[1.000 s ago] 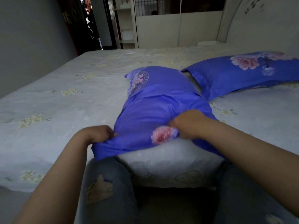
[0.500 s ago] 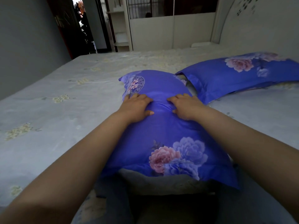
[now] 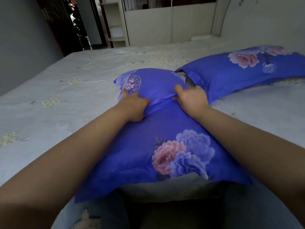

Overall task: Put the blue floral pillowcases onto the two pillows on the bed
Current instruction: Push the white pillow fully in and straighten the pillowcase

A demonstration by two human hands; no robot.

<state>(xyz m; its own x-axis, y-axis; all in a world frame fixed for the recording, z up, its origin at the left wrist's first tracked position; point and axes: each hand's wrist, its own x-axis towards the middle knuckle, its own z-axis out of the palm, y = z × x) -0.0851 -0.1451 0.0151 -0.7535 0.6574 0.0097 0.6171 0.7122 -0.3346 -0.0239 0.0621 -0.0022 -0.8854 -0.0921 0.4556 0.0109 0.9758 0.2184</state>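
Domestic bedroom: large bed [image 3: 82, 83] with floral sheet fills the frame, white headboard [image 3: 264, 19] upper right, wardrobe [image 3: 148, 27] top centre.
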